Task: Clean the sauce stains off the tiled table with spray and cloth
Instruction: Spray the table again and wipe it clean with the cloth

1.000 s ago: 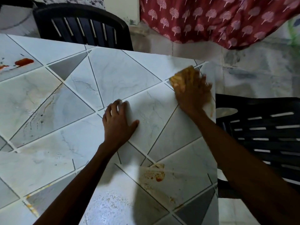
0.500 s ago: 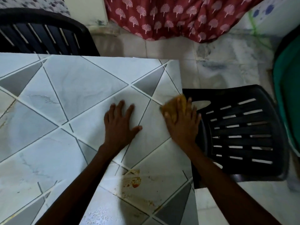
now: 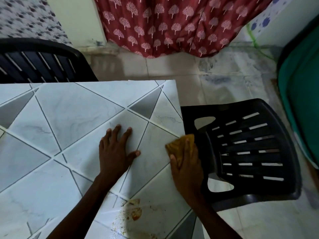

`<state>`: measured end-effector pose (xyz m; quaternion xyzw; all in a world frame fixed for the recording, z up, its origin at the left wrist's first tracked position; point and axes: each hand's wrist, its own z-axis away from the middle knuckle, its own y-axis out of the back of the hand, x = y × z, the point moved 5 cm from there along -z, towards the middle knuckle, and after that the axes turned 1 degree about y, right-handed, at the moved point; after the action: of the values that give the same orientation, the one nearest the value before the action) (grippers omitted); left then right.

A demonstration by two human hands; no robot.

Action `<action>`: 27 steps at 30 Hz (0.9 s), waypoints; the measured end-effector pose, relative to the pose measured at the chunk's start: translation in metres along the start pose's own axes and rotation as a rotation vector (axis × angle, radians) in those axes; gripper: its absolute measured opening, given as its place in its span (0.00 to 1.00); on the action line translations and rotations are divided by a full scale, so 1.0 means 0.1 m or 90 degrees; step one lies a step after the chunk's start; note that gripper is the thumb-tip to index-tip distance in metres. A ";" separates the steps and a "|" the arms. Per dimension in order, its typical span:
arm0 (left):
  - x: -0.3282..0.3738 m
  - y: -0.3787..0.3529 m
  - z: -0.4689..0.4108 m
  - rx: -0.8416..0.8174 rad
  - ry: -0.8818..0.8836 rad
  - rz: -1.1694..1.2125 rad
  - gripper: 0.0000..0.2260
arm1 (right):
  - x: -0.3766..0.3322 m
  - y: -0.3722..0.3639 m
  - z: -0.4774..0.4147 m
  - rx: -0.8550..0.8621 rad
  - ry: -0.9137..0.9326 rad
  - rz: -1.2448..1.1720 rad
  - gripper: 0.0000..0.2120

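The tiled table [image 3: 69, 109] has white and grey tiles. A yellow-brown cloth [image 3: 178, 146] lies at its right edge, and my right hand [image 3: 188, 169] presses down on it with the fingers laid over it. My left hand [image 3: 115, 152] rests flat on the tiles just left of the cloth, fingers spread. An orange-brown sauce stain [image 3: 135, 213] with scattered specks sits on the near tiles, between my two forearms. No spray bottle is in view.
A black slatted plastic chair [image 3: 250, 152] stands tight against the table's right edge, next to my right hand. Another black chair [image 3: 43, 66] is behind the far edge. A red patterned curtain [image 3: 172, 23] hangs beyond, and a green object [image 3: 302, 100] is at far right.
My right hand has slid the cloth from the far right corner back along the right edge toward me. My left hand stays flat on the tiles. The view has swung to the right.
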<state>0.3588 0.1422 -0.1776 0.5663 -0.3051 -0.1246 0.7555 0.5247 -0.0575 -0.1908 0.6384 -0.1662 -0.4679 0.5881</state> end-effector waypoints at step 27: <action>-0.01 0.03 0.14 0.045 0.004 0.048 0.37 | 0.19 0.09 0.05 -0.055 0.226 0.130 0.33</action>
<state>0.3490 0.1326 -0.1729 0.5812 -0.3277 -0.0832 0.7402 0.5334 -0.0774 -0.1901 0.6649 -0.1036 -0.2925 0.6795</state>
